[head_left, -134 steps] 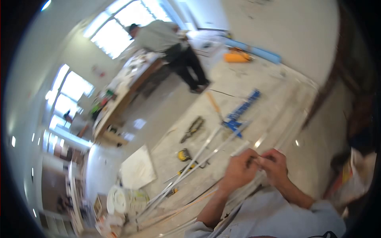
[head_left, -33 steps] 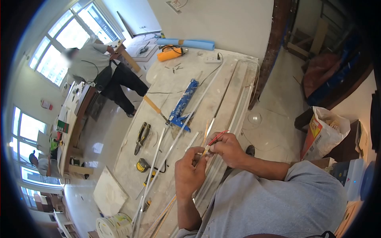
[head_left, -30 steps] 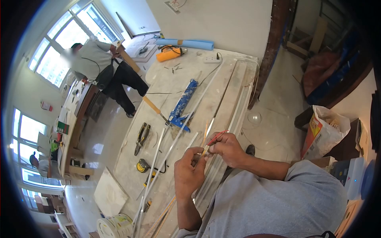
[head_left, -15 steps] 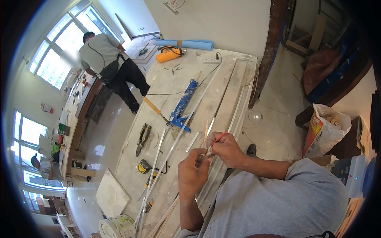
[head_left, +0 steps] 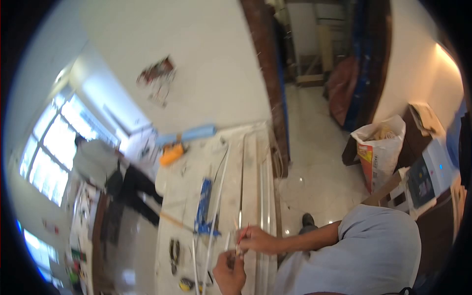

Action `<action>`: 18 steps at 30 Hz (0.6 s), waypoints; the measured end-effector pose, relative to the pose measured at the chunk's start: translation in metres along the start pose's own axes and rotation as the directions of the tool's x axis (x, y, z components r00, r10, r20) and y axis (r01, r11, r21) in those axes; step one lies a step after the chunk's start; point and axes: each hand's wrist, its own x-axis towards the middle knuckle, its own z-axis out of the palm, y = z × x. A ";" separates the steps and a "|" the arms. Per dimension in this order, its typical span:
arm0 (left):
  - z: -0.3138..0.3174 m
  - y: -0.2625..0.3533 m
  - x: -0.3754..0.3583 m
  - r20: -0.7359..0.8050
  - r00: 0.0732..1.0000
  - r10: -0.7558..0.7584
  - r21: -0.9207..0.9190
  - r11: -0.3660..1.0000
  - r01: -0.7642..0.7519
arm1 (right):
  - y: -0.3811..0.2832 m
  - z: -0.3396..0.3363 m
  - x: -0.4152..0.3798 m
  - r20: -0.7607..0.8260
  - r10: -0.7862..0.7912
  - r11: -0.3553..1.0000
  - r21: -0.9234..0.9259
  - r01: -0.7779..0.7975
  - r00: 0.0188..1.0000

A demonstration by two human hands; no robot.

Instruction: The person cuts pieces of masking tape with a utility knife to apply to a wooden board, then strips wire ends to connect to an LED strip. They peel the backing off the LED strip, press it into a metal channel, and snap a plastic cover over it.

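Observation:
Above the workbench (head_left: 172, 206), my two hands meet fingertip to fingertip. My right hand (head_left: 260, 241) is closed in a pinch on a thin red wire (head_left: 242, 235). My left hand (head_left: 229, 274) is closed just below it, its fingertips around a small pale piece too blurred to name. Thin white strips (head_left: 214, 221) lie lengthwise on the bench beside the hands. A blue caulking gun (head_left: 202, 206) rests to their left, near a wooden-handled tool (head_left: 174, 220). Pliers (head_left: 174, 255) and a yellow tape measure (head_left: 187, 284) lie closer to me.
An orange tool (head_left: 171, 154) and a blue roll (head_left: 194, 133) lie at the bench's far end. On the right stand an open white sack (head_left: 378, 147) and a grey-blue box (head_left: 425, 177). A person (head_left: 101, 162) stands at another bench on the left. A doorway opens ahead.
My view has swung up and right, so the bench and hands sit lower in the picture and more wall and doorway show. My hands keep the same pinched hold together.

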 end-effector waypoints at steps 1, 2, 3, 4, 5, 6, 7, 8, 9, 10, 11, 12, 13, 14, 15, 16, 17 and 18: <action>-0.001 -0.008 -0.002 0.048 0.998 -0.040 -0.005 0.999 0.040 | 0.000 0.000 0.002 0.020 -0.007 1.000 -0.028 0.008 1.000; -0.003 -0.015 -0.003 0.090 0.992 -0.087 -0.004 0.996 0.088 | 0.008 -0.001 0.005 0.020 -0.045 0.998 -0.033 0.045 0.999; -0.002 -0.019 -0.002 0.107 0.993 -0.040 0.003 0.999 0.040 | 0.015 -0.003 0.009 0.028 -0.074 0.997 -0.038 0.075 0.997; -0.001 -0.021 -0.001 0.103 0.993 -0.060 -0.051 0.997 0.066 | 0.015 -0.003 0.011 0.015 -0.113 0.993 -0.043 0.113 0.994; 0.001 -0.025 0.000 0.099 0.992 -0.084 -0.107 0.990 0.095 | 0.013 -0.002 0.011 0.013 -0.065 0.997 -0.038 0.066 0.998; 0.001 -0.029 0.002 0.106 0.993 -0.052 -0.106 0.992 0.064 | 0.013 -0.002 0.011 0.012 -0.013 0.999 -0.033 0.014 1.000; 0.001 -0.033 0.002 0.104 0.995 -0.012 -0.085 0.996 0.020 | 0.016 -0.002 0.012 0.006 -0.040 0.998 -0.038 0.040 0.999; 0.001 -0.036 0.004 0.099 0.995 0.027 -0.065 0.998 -0.021 | 0.017 -0.002 0.014 0.009 -0.057 0.996 -0.064 0.057 0.998; 0.001 -0.039 0.007 0.101 0.994 0.048 -0.067 0.997 -0.042 | 0.016 -0.003 0.015 0.015 -0.070 0.993 -0.089 0.071 0.997; 0.001 -0.041 0.008 0.118 0.991 0.067 -0.056 0.997 -0.061 | 0.016 -0.005 0.014 0.022 -0.022 0.997 -0.079 0.023 1.000; 0.002 -0.040 0.009 0.136 0.987 0.082 -0.046 0.996 -0.077 | 0.014 -0.006 0.013 0.019 -0.034 0.996 -0.083 0.036 0.999; 0.002 -0.033 0.008 0.139 0.989 0.041 -0.027 0.999 -0.037 | 0.013 -0.008 0.013 0.038 -0.030 0.996 -0.087 0.033 0.999; 0.003 -0.035 0.009 0.142 0.989 0.049 -0.027 0.999 -0.045 | 0.012 -0.009 0.012 0.055 -0.024 0.996 -0.090 0.028 0.998; 0.002 -0.038 0.008 0.145 0.988 0.056 -0.040 0.998 -0.051 | 0.010 -0.009 0.011 0.052 -0.030 0.995 -0.091 0.035 0.998; 0.004 -0.040 0.008 0.148 0.987 0.063 -0.054 0.997 -0.056 | 0.009 -0.010 0.009 0.068 -0.018 0.997 -0.079 0.023 0.998; 0.004 -0.040 0.006 0.151 0.986 0.070 -0.056 0.997 -0.062 | 0.007 -0.010 0.007 0.085 -0.005 0.998 -0.068 0.011 0.996; 0.004 -0.035 0.002 0.141 0.989 0.053 0.016 0.998 -0.056 | 0.006 -0.013 0.005 0.079 -0.011 0.997 -0.074 0.017 0.997; 0.007 -0.032 0.000 0.130 0.991 0.037 0.086 0.995 -0.048 | 0.006 -0.016 0.003 0.098 0.004 0.996 -0.084 0.005 0.995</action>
